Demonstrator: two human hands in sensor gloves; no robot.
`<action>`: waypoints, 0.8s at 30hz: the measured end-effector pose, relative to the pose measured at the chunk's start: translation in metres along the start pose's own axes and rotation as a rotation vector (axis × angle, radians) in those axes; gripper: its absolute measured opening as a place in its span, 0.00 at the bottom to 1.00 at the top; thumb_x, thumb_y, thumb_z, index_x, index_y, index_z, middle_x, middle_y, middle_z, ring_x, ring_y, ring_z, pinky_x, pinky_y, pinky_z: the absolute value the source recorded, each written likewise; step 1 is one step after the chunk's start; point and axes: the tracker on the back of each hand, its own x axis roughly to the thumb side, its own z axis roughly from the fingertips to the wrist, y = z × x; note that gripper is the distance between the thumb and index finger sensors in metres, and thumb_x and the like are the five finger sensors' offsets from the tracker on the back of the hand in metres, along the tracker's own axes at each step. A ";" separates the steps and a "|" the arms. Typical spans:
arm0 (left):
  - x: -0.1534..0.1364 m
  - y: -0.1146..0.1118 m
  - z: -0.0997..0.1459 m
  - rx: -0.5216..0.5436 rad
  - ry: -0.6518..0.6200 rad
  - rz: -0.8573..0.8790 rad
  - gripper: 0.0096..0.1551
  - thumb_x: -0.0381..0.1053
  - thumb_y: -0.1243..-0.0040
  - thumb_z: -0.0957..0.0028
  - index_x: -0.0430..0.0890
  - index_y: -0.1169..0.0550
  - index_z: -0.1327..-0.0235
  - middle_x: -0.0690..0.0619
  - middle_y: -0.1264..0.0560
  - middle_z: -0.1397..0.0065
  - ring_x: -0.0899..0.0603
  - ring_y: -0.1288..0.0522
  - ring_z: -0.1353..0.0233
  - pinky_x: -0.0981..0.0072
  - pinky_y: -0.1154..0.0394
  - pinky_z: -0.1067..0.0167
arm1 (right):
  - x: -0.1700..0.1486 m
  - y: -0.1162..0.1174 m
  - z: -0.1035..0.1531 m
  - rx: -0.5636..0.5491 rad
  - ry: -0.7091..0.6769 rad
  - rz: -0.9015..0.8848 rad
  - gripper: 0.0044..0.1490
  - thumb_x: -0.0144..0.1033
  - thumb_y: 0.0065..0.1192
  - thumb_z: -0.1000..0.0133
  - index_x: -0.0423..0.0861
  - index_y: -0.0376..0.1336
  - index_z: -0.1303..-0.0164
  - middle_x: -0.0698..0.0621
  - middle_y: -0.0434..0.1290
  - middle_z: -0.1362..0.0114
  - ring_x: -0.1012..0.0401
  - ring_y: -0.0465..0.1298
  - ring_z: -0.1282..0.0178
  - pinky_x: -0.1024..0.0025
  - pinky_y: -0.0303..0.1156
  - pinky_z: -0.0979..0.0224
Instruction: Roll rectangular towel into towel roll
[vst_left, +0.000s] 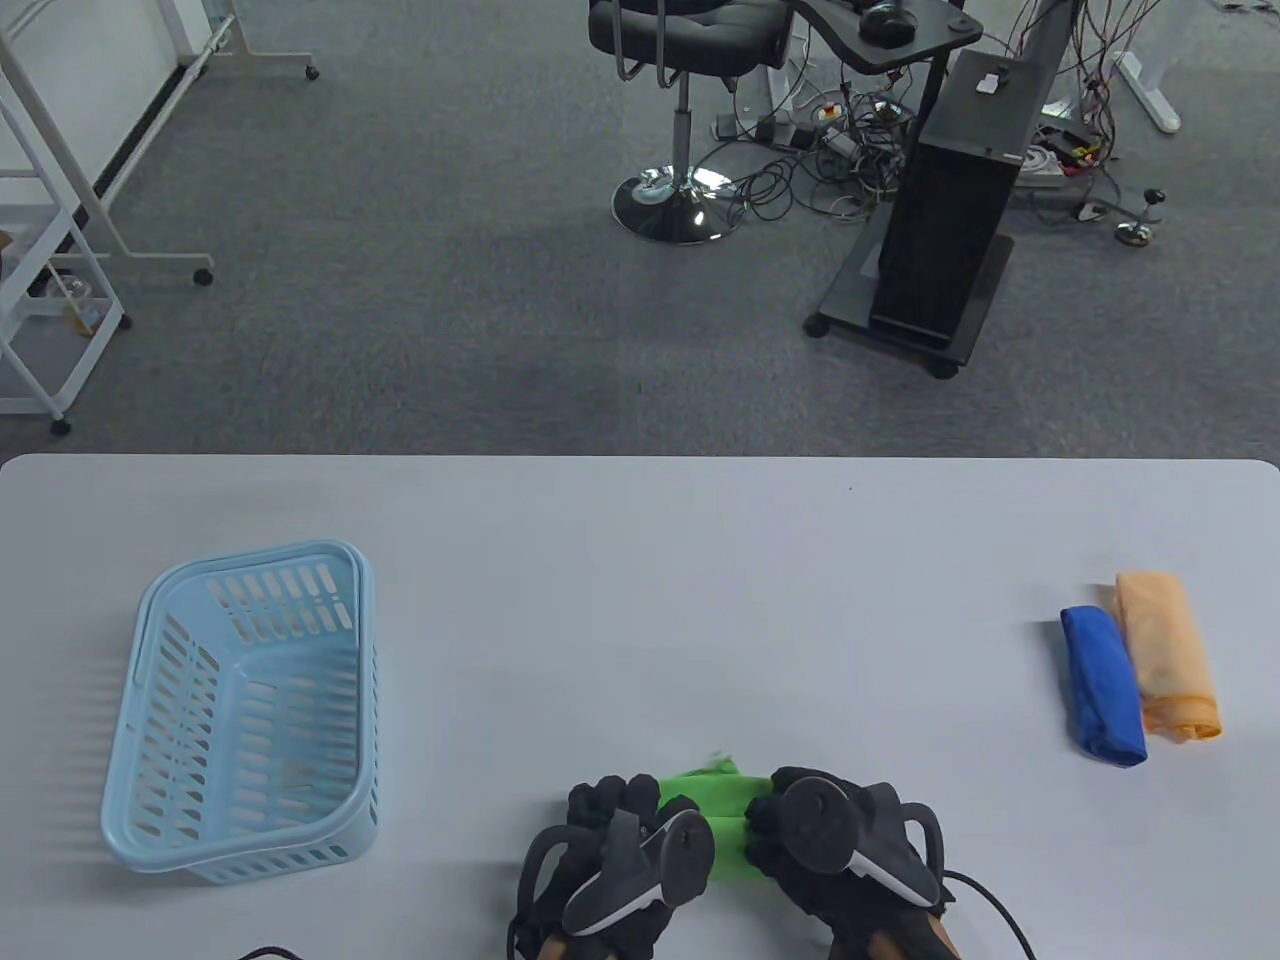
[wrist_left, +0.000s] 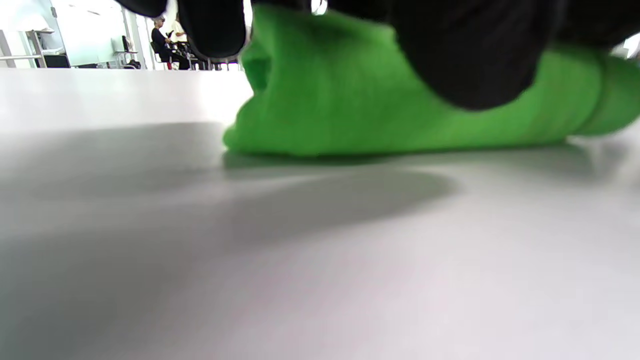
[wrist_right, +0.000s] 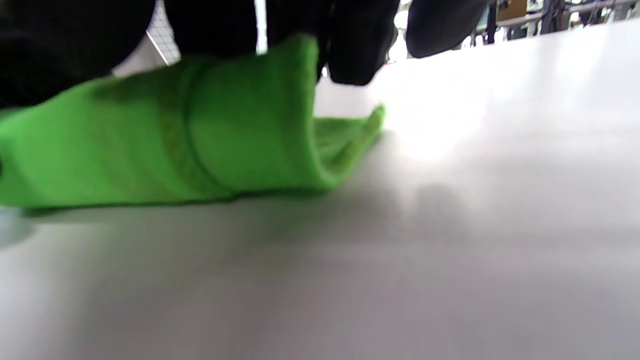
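A: Green towel, near edge of the table, about the middle of that edge. Mostly wound up already. It lies as a thick roll under both hands.

B: How much is left flat?

A: A little. The right wrist view shows a thin flap of the green towel lying on the surface beyond the roll, toward the far edge. The left wrist view shows only the rolled bulk of the green towel, so I judge the loose tail is short.

B: Hands?

A: Left hand sits on the left end of the roll, right hand on the right end, close together. Gloved fingers come down over the top of the cloth and bend round it. The right hand's fingers do the same on their side. I'd call both grasping the roll, not merely resting on it.

B: So nearly done?

A: My guess: late in the rolling. What's left is taking up that last flap and leaving the roll tidy.

B: Anything else about?

A: Blue towel roll and orange towel roll, touching side by side, toward the right edge, well apart from the hands. Light blue basket toward the left edge, nothing showing in it from here.
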 end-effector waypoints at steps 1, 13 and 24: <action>0.001 -0.001 -0.001 0.005 0.000 -0.021 0.46 0.60 0.34 0.63 0.53 0.34 0.27 0.42 0.37 0.22 0.31 0.40 0.24 0.30 0.46 0.29 | 0.000 0.001 0.000 0.019 -0.001 0.022 0.47 0.55 0.63 0.66 0.51 0.63 0.33 0.45 0.57 0.25 0.46 0.60 0.23 0.40 0.56 0.25; -0.005 0.001 0.000 0.039 -0.029 0.119 0.39 0.56 0.45 0.59 0.47 0.27 0.30 0.41 0.26 0.27 0.30 0.37 0.25 0.30 0.45 0.30 | 0.000 0.006 -0.002 0.029 0.004 0.049 0.41 0.48 0.52 0.61 0.50 0.62 0.34 0.49 0.59 0.27 0.48 0.60 0.23 0.40 0.55 0.24; -0.015 0.001 -0.003 0.061 -0.002 0.206 0.34 0.59 0.52 0.57 0.55 0.20 0.38 0.45 0.15 0.44 0.33 0.28 0.31 0.32 0.39 0.32 | 0.004 -0.002 0.000 -0.045 -0.024 -0.089 0.36 0.41 0.59 0.59 0.51 0.58 0.37 0.50 0.56 0.26 0.48 0.58 0.22 0.42 0.56 0.23</action>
